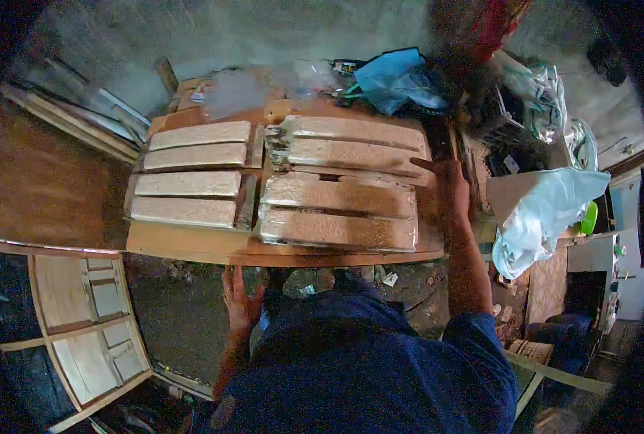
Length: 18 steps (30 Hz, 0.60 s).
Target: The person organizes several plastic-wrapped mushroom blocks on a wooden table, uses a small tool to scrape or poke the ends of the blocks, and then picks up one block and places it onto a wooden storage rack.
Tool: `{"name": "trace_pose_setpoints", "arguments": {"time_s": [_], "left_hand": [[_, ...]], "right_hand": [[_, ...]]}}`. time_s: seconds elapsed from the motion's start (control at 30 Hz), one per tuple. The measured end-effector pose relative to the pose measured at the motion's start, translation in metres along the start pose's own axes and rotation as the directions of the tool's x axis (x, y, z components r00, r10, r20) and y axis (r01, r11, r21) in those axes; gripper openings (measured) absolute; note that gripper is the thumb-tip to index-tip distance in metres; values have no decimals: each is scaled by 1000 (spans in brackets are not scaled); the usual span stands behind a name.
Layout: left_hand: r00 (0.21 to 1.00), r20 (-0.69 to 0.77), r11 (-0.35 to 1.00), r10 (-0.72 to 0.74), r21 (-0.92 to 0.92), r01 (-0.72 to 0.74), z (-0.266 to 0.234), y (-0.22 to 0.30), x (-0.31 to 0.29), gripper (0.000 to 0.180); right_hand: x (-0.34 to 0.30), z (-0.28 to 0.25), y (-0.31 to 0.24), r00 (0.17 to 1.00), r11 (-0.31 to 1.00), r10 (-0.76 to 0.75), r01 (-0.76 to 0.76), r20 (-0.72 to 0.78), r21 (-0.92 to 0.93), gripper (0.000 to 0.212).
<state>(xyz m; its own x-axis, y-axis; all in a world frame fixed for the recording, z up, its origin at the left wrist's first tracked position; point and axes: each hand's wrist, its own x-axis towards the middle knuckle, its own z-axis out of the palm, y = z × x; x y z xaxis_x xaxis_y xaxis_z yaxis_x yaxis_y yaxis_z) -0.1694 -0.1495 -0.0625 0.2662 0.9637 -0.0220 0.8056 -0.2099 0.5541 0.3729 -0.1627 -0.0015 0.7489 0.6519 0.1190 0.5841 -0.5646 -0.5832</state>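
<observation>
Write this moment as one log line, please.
right hand: finger extended over cream textured strip; left hand: open, near table's front edge; contact: unclear

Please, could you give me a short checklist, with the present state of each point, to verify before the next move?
1. Left hand holds nothing: ok, its fingers are open at the near edge of the table.
2. Right hand off the right strips: cannot tell, one finger extends over their right end.
3. Left strips lie flat: ok, four side by side on the table.
4. Left ends of the right strips clean: not ok, the far two look dark and ragged there.
5. Blue cloth not covering strips: ok, it lies behind them.
6. White bag away from strips: ok, it is to their right.
</observation>
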Motion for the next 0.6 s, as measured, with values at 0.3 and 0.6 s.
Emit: {"name": "trace_pose_setpoints", "arguments": {"time_s": [0.3, 0.6], "left_hand": [[1000, 1, 1000, -28, -13, 28, -2, 4, -6, 85], [998, -32, 998, -48, -32, 47, -5, -5, -12, 87]], "right_hand": [[-25, 11, -96, 918, 919, -355, 378, -176, 117, 16], [-24, 43, -130, 839, 832, -532, 543, -116, 114, 18]]}}
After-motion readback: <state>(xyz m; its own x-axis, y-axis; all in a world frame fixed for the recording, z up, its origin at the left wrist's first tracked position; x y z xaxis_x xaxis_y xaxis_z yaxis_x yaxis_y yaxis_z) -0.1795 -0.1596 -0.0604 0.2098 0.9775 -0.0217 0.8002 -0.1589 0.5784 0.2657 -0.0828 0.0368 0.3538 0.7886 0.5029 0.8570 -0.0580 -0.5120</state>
